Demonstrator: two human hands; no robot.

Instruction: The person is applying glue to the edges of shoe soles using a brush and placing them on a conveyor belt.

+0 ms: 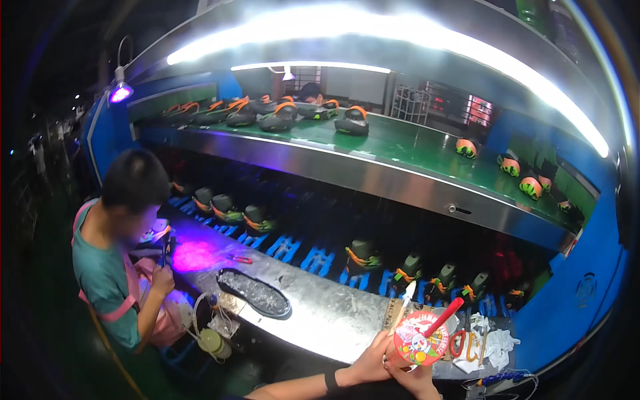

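My left hand [371, 363], with a black band on its wrist, grips the left side of a round colourful glue cup [420, 341] at the near edge of the metal bench [327, 320]. From below, my right hand [415, 380] cups the same container. A red-handled brush [444, 316] sticks up out of the cup, tilted to the right. Just behind the cup, a white-handled brush [404, 301] leans over a small wooden board.
A black shoe sole [255, 293] lies on the bench to the left. A seated co-worker [117, 267] works under purple light there. Scissors [460, 343] and white rags [495, 344] lie to the right. Shoes stand on the lower blue rack [363, 257] and on the green conveyor belt [400, 143].
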